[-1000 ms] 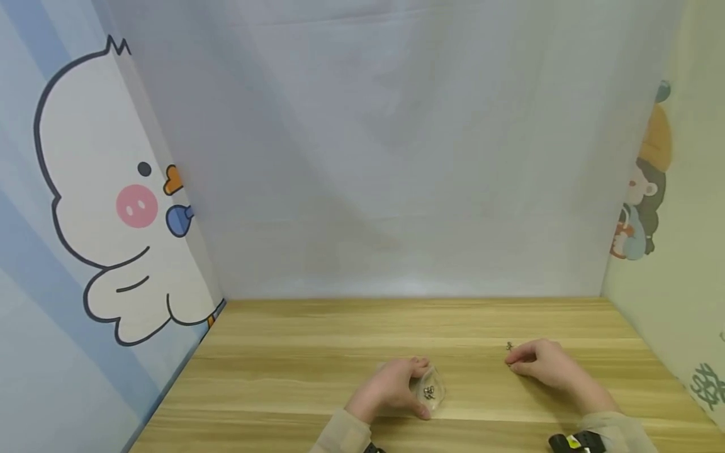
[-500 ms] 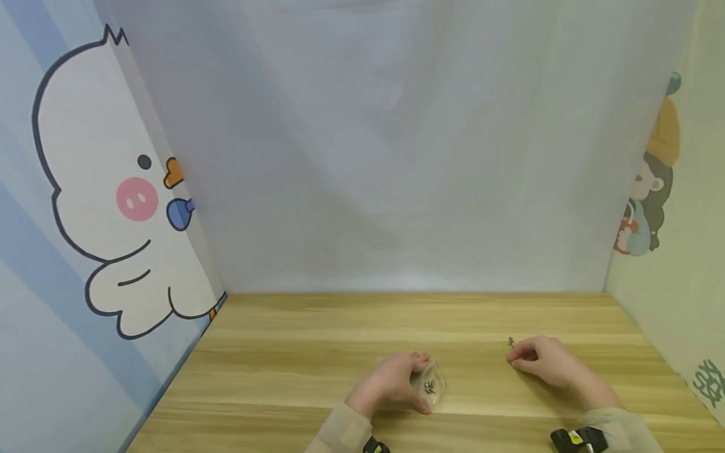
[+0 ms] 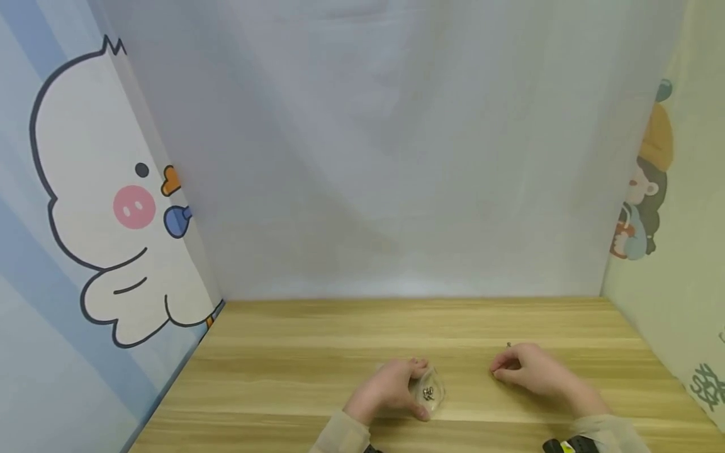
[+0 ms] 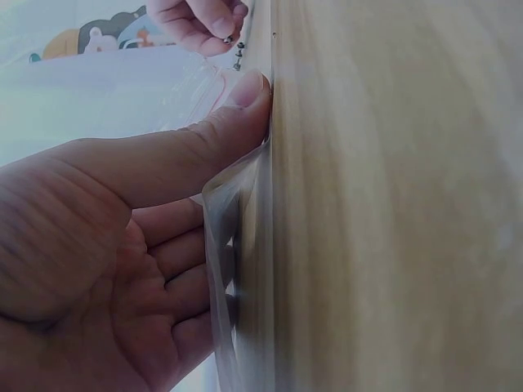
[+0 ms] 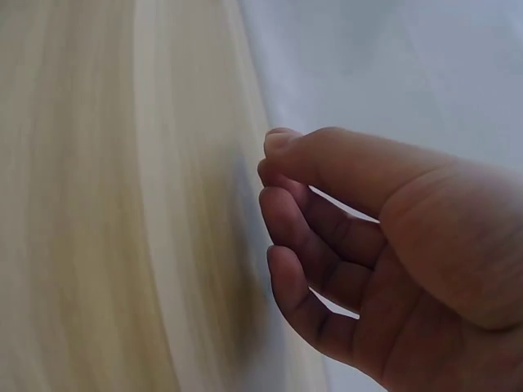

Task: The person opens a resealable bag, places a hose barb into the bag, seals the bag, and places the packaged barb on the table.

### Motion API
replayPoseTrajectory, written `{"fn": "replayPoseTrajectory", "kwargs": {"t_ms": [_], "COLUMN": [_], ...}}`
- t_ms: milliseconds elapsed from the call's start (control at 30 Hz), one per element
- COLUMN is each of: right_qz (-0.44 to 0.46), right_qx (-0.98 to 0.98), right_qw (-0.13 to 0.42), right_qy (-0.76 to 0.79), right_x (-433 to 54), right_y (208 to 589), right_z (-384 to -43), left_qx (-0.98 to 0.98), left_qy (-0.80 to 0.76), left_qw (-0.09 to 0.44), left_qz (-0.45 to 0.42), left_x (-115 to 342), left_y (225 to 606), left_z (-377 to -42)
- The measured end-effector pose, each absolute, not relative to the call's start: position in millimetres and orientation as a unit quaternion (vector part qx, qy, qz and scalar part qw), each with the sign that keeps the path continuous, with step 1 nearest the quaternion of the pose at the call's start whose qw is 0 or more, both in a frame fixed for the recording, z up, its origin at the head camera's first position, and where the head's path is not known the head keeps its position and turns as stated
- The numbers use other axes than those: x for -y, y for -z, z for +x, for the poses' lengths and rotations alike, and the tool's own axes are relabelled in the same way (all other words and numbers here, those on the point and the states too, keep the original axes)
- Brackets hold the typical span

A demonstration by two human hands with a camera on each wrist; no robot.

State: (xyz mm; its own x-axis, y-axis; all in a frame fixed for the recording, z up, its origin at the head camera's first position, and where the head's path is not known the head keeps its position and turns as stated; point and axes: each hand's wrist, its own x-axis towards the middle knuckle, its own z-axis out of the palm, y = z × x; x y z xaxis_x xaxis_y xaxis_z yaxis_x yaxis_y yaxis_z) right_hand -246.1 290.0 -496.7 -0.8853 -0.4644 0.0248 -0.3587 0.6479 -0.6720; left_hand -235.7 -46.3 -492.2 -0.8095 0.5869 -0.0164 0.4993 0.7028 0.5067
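Observation:
My left hand [image 3: 391, 387] holds a clear plastic zip bag [image 3: 437, 404] on the table, thumb on the near side of its mouth and fingers on the far side. Several small shiny metal screws [image 3: 428, 393] lie inside the bag. To the right, my right hand [image 3: 532, 370] is just above the tabletop, thumb and forefinger together. Between those fingertips the left wrist view shows a small dark screw [image 4: 228, 39]; the right wrist view hides it. A few loose screws [image 4: 239, 57] lie beyond the right hand, mostly covered by it in the head view.
The wood-grain table [image 3: 317, 340] runs back to a pale grey curtain [image 3: 362, 189]. A blue wall with a white cartoon bird [image 3: 90, 157] stands at the left, a yellowish wall [image 3: 680, 283] at the right.
My right hand has come away from the loose screws and moved slightly left toward the bag, fingertips pinched. The left hand and the bag have stayed in place.

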Motion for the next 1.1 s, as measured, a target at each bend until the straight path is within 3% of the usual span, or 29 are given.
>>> {"fn": "replayPoseTrajectory", "kwargs": {"t_ms": [1100], "right_qz": [-0.282], "right_qx": [-0.874], "right_qw": [0.065], "right_qy": [0.39], "right_x": [-244], "right_y": [497], "right_z": [-237], "left_qx": [-0.916], "left_qy": [-0.255], "left_qw": [0.093], "left_qz": [0.295], "left_x": [46], "left_y": [494], "left_z": [-237]}}
